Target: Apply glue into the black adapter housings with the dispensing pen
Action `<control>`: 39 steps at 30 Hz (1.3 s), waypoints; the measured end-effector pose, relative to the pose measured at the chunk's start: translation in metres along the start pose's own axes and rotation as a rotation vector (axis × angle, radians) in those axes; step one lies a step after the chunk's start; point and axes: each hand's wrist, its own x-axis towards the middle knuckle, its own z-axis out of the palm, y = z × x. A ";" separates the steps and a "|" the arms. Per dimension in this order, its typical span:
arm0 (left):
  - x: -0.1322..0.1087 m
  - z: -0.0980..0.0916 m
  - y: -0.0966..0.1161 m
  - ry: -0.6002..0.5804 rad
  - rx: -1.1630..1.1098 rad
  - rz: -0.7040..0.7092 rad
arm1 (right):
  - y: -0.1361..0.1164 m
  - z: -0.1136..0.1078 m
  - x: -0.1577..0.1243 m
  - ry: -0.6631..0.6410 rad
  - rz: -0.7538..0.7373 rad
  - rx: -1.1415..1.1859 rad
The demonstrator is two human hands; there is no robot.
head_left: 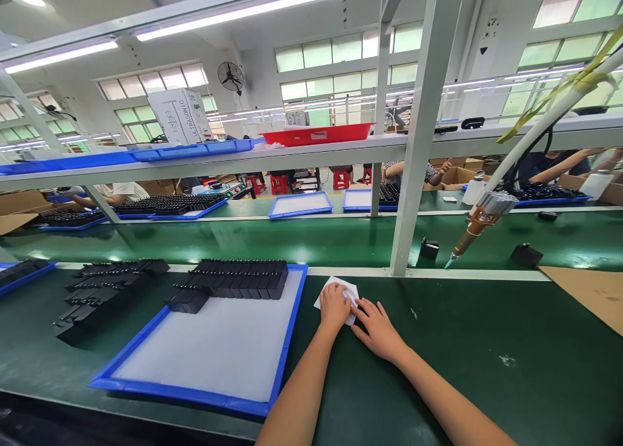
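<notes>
My left hand (335, 306) rests on a folded white sheet (351, 293), paper or thin cloth, with its fingers closed over it against the green bench. My right hand (382, 332) lies just to the right, fingers spread, fingertips at the sheet's right edge. Whether anything is under the sheet is hidden. Left of my hands, a blue-rimmed tray (291, 329) with a white lining holds rows of black box-shaped parts (238, 278) along its far side. More black parts (104, 293) stand in rows on the bench left of the tray.
A white post (418, 141) rises beyond my hands. A dispenser nozzle (470, 235) hangs at right, near two black parts (429, 248) on the green belt (302, 241). Cardboard (594, 297) lies at the right. A red tray (316, 135) sits on the overhead shelf. Co-workers sit opposite.
</notes>
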 end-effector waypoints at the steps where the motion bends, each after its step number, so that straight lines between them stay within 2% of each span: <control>1: 0.000 0.000 0.000 -0.001 0.000 0.000 | 0.000 0.000 0.000 -0.002 0.000 -0.001; 39: -0.001 -0.005 0.005 0.001 0.027 -0.060 | 0.001 0.003 0.001 0.004 -0.003 -0.008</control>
